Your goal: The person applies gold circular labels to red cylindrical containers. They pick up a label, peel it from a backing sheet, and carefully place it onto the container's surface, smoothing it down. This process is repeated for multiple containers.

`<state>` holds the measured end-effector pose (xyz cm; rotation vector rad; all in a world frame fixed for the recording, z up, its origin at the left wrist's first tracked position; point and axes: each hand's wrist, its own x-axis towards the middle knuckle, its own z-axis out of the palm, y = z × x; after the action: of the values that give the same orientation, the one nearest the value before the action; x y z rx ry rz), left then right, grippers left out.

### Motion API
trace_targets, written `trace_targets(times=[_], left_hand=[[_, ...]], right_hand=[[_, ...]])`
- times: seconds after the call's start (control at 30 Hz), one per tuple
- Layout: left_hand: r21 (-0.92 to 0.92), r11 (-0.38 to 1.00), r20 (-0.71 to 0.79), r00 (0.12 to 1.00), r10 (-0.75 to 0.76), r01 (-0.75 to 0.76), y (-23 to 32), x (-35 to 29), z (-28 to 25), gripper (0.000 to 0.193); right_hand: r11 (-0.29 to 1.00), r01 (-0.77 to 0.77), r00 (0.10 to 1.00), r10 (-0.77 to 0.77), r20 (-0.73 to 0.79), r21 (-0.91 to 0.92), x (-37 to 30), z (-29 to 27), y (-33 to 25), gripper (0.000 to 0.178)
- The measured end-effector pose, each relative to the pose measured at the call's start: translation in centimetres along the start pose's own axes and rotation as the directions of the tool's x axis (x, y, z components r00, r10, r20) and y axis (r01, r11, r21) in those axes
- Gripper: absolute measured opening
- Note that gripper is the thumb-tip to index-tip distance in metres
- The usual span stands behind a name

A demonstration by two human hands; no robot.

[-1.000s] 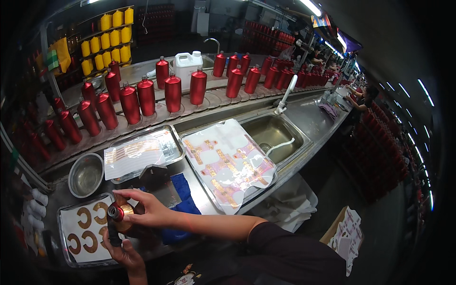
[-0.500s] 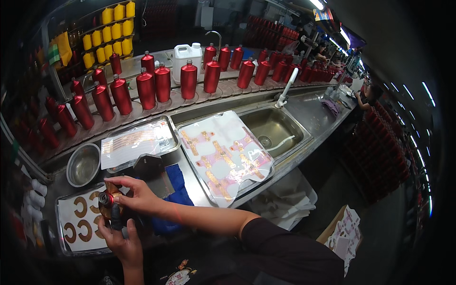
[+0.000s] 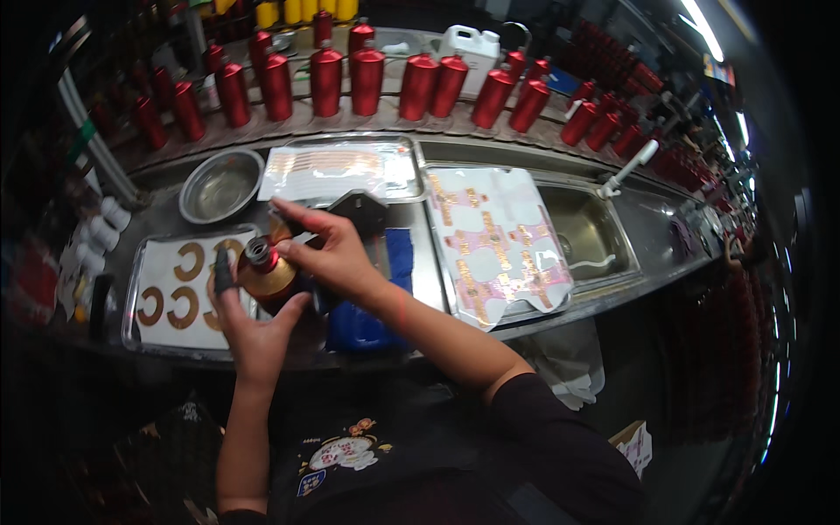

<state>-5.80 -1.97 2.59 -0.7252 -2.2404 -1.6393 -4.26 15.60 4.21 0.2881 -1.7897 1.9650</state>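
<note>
My left hand (image 3: 255, 334) wraps around a red bottle (image 3: 269, 255), whose neck points up toward me. A dark finger cot (image 3: 224, 271) covers one of its fingers. Gold covers much of the bottle's shoulder below the neck. My right hand (image 3: 339, 258) is at the far side of the neck, thumb near the shoulder, pinching a curved gold decal (image 3: 278, 229) that stands up from the bottle. Beside the left hand lies a metal tray (image 3: 131, 308) with white paper and several C-shaped gold decals (image 3: 183, 306). The bottle's lower body is mostly hidden.
A steel bowl (image 3: 188, 203) and a tray of striped decal sheets (image 3: 339, 166) stand behind my hands. Right of them are a blue cloth (image 3: 399, 261), a patterned decal sheet (image 3: 492, 234) and a sink (image 3: 617, 229). Red bottles (image 3: 325, 83) line the conveyor, near a white jug (image 3: 477, 52).
The view has swung left and down, shifting the bench rightward and up. Both hands keep hold of the bottle and decal; the bottle now stands more upright and its gold shoulder shows more.
</note>
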Motion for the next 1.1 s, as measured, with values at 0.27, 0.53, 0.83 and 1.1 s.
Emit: trace_targets(times=[0.27,0.53,0.83,1.1], left_hand=[[-0.408,0.742,0.633,0.750,-0.189,0.532,0.7,5.9,-3.4,0.099],[-0.275,0.924,0.563,0.824,-0.070,0.266,0.7,5.2,-3.9,0.090],[-0.244,0.940,0.557,0.828,-0.065,0.238,1.0,5.9,-4.7,0.085],[-0.321,0.881,0.637,0.767,-0.071,0.348,0.8,6.2,-5.5,0.086]], right_hand=[[0.992,-0.111,0.992,0.114,-0.052,0.052,0.3,0.1,-2.9,0.061],[0.967,-0.193,0.978,0.203,-0.045,0.167,-0.3,0.9,-3.0,0.066],[0.965,-0.245,0.968,0.250,-0.039,0.097,-0.3,1.1,-3.2,0.070],[0.963,-0.269,0.963,0.269,-0.005,0.008,-0.6,1.4,-3.5,0.071]])
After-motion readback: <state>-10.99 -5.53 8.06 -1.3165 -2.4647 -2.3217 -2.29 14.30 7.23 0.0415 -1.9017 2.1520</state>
